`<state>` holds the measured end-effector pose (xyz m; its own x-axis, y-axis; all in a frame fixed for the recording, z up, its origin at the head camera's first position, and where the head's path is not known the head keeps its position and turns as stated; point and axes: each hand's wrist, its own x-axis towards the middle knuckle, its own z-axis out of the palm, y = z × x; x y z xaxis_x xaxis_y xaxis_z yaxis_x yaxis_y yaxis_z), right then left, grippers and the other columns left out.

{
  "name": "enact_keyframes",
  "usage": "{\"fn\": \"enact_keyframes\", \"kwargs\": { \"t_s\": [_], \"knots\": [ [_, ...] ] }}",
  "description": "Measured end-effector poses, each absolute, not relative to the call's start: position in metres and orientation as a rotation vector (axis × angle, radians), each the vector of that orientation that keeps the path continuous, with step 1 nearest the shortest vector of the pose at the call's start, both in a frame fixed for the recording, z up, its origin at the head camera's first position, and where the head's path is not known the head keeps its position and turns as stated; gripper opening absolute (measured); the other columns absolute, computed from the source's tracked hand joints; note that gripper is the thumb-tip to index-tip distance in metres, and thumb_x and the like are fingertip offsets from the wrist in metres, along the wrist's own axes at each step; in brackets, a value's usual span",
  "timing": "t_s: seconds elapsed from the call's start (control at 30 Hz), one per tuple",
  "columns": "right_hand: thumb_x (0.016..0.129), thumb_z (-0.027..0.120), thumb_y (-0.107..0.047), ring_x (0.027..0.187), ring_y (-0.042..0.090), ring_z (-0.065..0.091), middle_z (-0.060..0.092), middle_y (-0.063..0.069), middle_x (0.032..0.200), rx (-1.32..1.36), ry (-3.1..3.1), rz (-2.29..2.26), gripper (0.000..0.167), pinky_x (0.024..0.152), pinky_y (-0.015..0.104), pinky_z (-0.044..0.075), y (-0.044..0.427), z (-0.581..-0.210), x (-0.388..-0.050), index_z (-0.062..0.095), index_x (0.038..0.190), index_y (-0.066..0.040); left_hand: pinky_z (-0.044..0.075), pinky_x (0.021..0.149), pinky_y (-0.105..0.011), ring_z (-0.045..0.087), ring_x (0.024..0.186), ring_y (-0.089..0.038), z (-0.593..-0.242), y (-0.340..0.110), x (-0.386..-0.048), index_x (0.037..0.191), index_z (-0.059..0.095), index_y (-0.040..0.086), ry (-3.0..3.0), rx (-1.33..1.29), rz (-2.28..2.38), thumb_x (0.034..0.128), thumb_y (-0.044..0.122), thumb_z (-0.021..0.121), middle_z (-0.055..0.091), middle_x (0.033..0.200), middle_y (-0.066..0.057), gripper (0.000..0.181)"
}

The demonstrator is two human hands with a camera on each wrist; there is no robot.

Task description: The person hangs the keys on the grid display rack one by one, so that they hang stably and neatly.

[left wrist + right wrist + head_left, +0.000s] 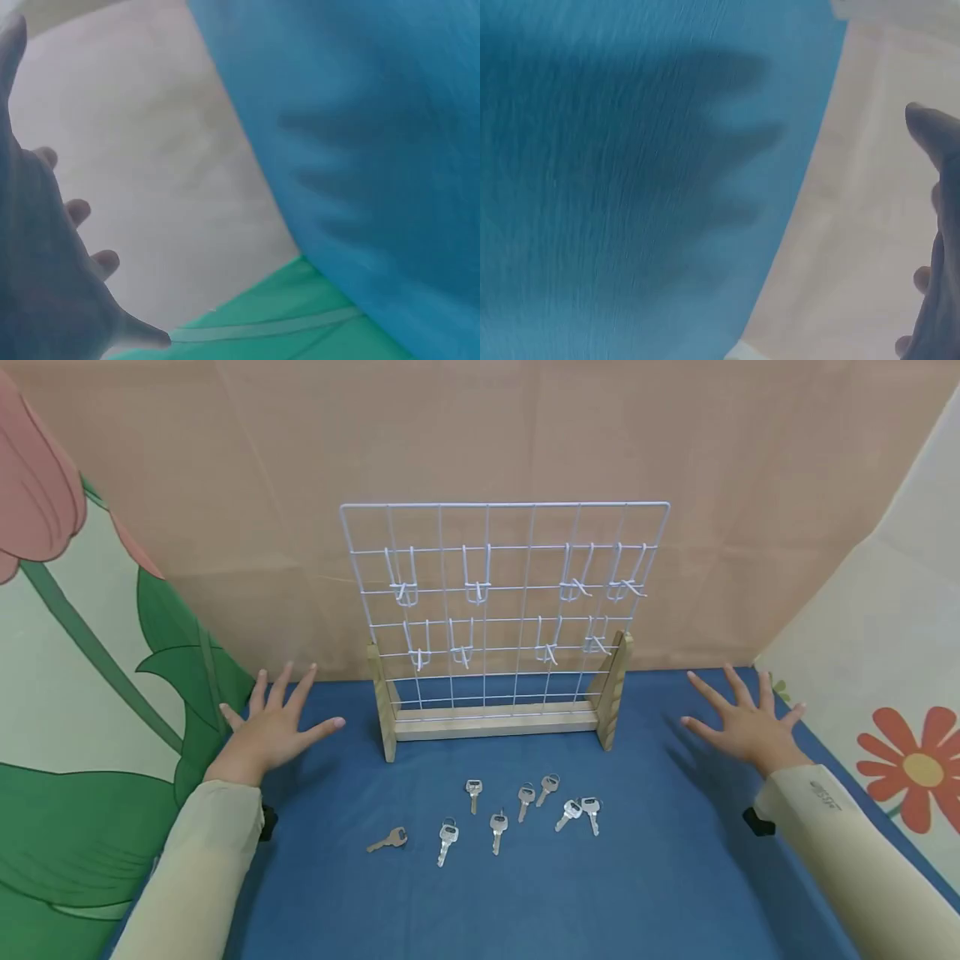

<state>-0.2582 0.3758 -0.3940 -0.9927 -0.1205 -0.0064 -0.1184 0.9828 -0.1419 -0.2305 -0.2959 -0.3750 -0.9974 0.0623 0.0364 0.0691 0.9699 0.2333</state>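
My left hand (pixel 267 732) hovers over the left of the blue cloth, fingers spread and straight, holding nothing. On the far right, my right hand (pixel 746 731) is held the same way, its fingers splayed. Between them stands a white wire grid rack (pixel 504 503) on a wooden base (pixel 495 724). Several white hooks (pixel 477 592) hang on the grid in two rows. In front of the base lie several loose silver keys, among them a key (pixel 447 835) near the middle, a darker key (pixel 393 837) at the left, and two close-set keys at right, one a key (pixel 591 807).
A blue cloth (pixel 337 902) covers the table. Behind the rack rises a tan backdrop (pixel 262 460). Side panels flank the table: one with green leaves (pixel 75 827) and a pink flower on the left, one with a red flower (pixel 922 768) on the right.
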Motion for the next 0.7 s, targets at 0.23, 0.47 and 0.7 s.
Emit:
{"fn": "enact_keyframes", "kwargs": {
  "t_s": [0.23,0.47,0.7],
  "knots": [
    [0.104,0.047,-0.056,0.142,0.065,0.000,0.001,0.027,0.166,-0.306,3.212,-0.246,0.069,0.096,0.088,0.018,0.362,-0.395,-0.242,0.029,0.161,-0.022,0.003,0.103,-0.087,-0.005,0.151,-0.050,-0.360,-0.272,-0.226,0.164,-0.002,0.024,-2.913,-0.263,-0.501,0.0939,0.067,0.056,-0.002,0.169,-0.019,0.101],
    [0.105,0.057,-0.029,0.120,0.055,0.045,0.043,0.034,0.135,-0.447,3.178,-0.618,0.042,0.090,0.070,0.044,0.330,-0.399,-0.219,0.058,0.133,0.003,0.019,0.111,-0.077,0.007,0.152,-0.045,-0.352,-0.244,-0.231,0.165,0.004,0.021,-2.741,-0.344,-1.006,0.1017,0.048,0.058,0.003,0.169,-0.016,0.087],
    [0.103,0.062,-0.021,0.111,0.038,0.062,0.058,0.019,0.127,-0.544,2.972,-0.943,0.033,0.087,0.054,0.057,0.298,-0.407,-0.210,0.064,0.129,-0.001,0.030,0.114,-0.065,0.022,0.150,-0.041,-0.342,-0.220,-0.234,0.163,0.013,0.010,-2.557,-0.348,-1.351,0.1052,0.026,0.057,0.016,0.164,-0.021,0.075]
  ]
}}
